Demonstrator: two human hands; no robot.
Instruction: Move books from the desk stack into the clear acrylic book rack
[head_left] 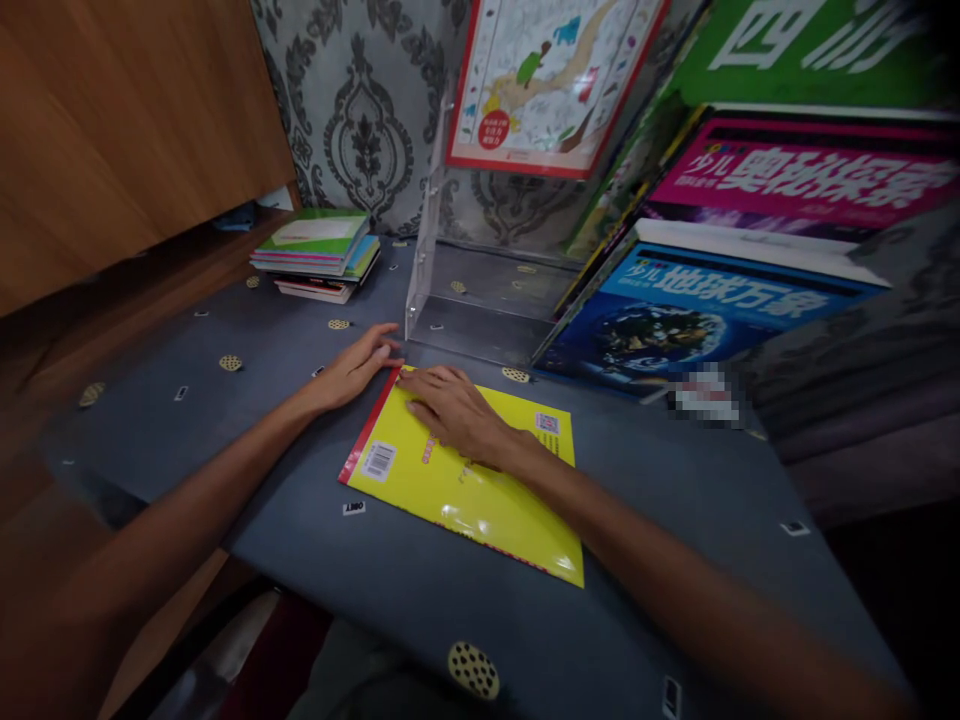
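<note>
A yellow book [510, 520] with a red spine lies flat on the table, its back cover with a barcode and a QR code facing up. My right hand [457, 412] rests palm down on its upper part, fingers stretched towards the top of the spine. Beside that same corner, my left hand [358, 368] reaches over the tablecloth with its fingers extended, the tips close to the spine. Whether they touch the book I cannot tell. Part of the cover print is hidden under my right hand and forearm.
Behind the book stands a clear acrylic rack [480, 325]. It carries a red-bordered picture book [555, 85], a blue Earth book [675, 320], a magenta book [795, 175] and a green book [832, 60]. A pile of books [315, 245] lies at the back left, near a wooden cabinet [142, 130].
</note>
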